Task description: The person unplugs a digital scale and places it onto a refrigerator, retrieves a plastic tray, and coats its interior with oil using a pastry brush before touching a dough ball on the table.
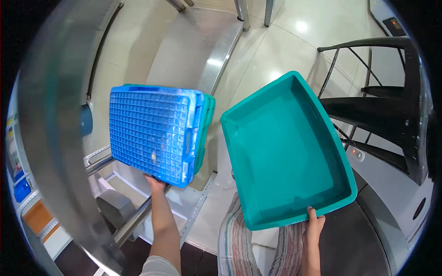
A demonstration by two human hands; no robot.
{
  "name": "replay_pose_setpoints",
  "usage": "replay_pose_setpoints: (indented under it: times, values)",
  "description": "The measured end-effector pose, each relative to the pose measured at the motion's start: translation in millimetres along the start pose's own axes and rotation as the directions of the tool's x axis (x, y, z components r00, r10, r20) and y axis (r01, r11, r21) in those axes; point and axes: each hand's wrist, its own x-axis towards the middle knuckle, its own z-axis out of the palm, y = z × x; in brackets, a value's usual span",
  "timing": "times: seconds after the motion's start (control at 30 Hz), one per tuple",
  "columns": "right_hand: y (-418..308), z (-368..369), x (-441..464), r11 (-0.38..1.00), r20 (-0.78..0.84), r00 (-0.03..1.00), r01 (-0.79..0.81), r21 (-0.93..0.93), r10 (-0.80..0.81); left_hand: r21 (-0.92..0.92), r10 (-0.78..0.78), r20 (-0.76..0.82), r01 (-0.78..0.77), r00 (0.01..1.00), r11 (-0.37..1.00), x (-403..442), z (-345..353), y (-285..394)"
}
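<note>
A large green tub (pixel 287 154) is held at its near rim by the right hand (pixel 314 224), toward the right of the scene and above a pair of striped trousers (pixel 237 234). The thumb is laid over the rim and the tub is gripped there, the other fingers being partly hidden by its wall. The tub is tilted, its bare interior turned up to view.

To the left, a blue crate (pixel 149 131) is touched at its near edge by the left hand (pixel 155 181). Most of those fingers are covered by the crate, and whether they are closed around it or kept flat beneath cannot be told. The crate's gridded face, marked with pale smudges, is turned upward, and a green crate (pixel 200 154) is seen directly behind it, partly covered. The two crates and the tub are set apart by a narrow gap.

Below the blue crate, a metal rail (pixel 132 224) is seen running from the near left. On the far side, a low metal shelf (pixel 193 41) is stood over pale floor tiles (pixel 287 50). The right side is occupied by a black chair (pixel 363 108), and the left by a blurred metal band (pixel 55 138).
</note>
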Motion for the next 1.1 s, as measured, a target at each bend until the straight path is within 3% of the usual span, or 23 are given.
replay_pose_setpoints:
  times: [0.03,0.1,0.17,0.23,0.27,0.3,0.33,0.37,0.4,0.47,0.5,0.57,0.6,0.7,0.73,0.8,0.83,0.87,0.9,0.93,1.0,1.03,1.1]
  values:
    - [-5,-1,-10,1.0,0.002,1.0,-0.007,0.009,0.007,-0.094,-0.025,-0.237,0.003,0.971,0.996,-12,-6,4]
    - [-19,-6,-36,0.997,-0.002,0.998,-0.063,0.048,0.063,0.059,-0.024,-0.12,0.031,0.992,0.998,-45,0,4]
    - [-42,-15,-68,0.994,-0.005,0.998,-0.063,0.094,0.064,0.244,0.082,-0.272,-0.014,0.959,0.97,-68,-1,-5]
    - [-78,-27,-108,0.991,0.003,0.997,-0.075,0.115,0.075,0.491,0.087,-0.299,0.074,0.95,0.868,-147,45,-5]
    - [-99,-34,-128,0.99,0.006,0.998,-0.07,0.125,0.07,0.493,0.087,-0.29,0.071,0.953,0.867,-175,63,-7]
    - [-120,-40,-148,0.989,0.001,1.0,-0.031,0.144,0.031,0.556,0.157,-0.181,-0.031,0.971,0.831,-145,11,-31]
    - [-121,-50,-169,0.982,-0.005,1.0,-0.024,0.185,0.025,0.735,0.181,0.006,-0.127,0.984,0.666,-170,19,-29]
    - [-135,-59,-187,0.979,-0.011,1.0,-0.024,0.202,0.026,0.921,0.138,0.179,-0.215,0.974,0.324,-197,33,-28]
    - [-146,-72,-204,0.976,-0.013,1.0,0.016,0.219,-0.014,0.948,0.046,0.315,-0.312,0.948,-0.062,-224,50,-25]
    - [-162,-99,-225,0.962,0.109,0.992,-0.095,0.256,0.069,0.965,-0.264,0.264,-0.255,0.928,0.068,-254,71,-25]
    - [-196,-106,-244,0.962,0.115,0.993,-0.054,0.268,0.024,0.954,-0.247,0.301,-0.285,0.921,0.097,-272,97,-25]
    - [-251,-132,-281,0.993,0.215,0.976,-0.012,-0.113,0.037,0.974,-0.363,0.068,0.017,0.929,0.226,-317,139,-28]
    - [-261,-137,-288,0.994,0.22,0.975,0.021,-0.105,0.003,0.968,-0.355,0.097,-0.006,0.93,0.251,-327,160,-20]
    - [-263,-153,-287,0.976,0.086,0.994,0.044,0.213,-0.064,0.816,-0.359,0.574,-0.553,0.736,0.168,-341,216,-4]
    - [-273,-162,-290,0.973,0.083,0.993,0.066,0.22,-0.086,0.803,-0.35,0.592,-0.568,0.726,0.18,-356,241,1]
    - [-296,-172,-296,0.977,0.008,0.988,0.15,0.149,-0.153,0.776,-0.276,0.604,-0.631,0.748,-0.012,-380,297,22]
    - [-304,-178,-298,0.976,-0.035,0.982,0.187,0.112,-0.184,0.764,-0.279,0.617,-0.645,0.736,-0.009,-389,313,28]
    - [-316,-180,-297,0.972,-0.054,0.979,0.2,0.126,-0.195,0.724,-0.281,0.683,-0.675,0.674,0.144,-396,334,36]
    - [-329,-180,-291,0.94,-0.062,0.982,0.187,0.285,-0.177,0.662,-0.278,0.749,-0.691,0.601,0.29,-400,359,44]
    - [-340,-180,-285,0.881,-0.073,0.985,0.173,0.44,-0.157,0.64,-0.298,0.767,-0.713,0.569,0.286,-408,383,54]
    - [-357,-182,-273,0.776,-0.128,0.983,0.185,0.603,-0.134,0.693,-0.347,0.694,-0.455,0.631,0.559,-427,421,72]
    - [-367,-180,-263,0.732,-0.176,0.974,0.225,0.643,-0.146,0.681,-0.367,0.715,-0.476,0.595,0.557,-436,439,78]
    - [-398,-164,-237,0.644,-0.239,0.956,0.293,0.706,-0.172,0.745,-0.452,0.608,-0.272,0.653,0.61,-442,475,101]
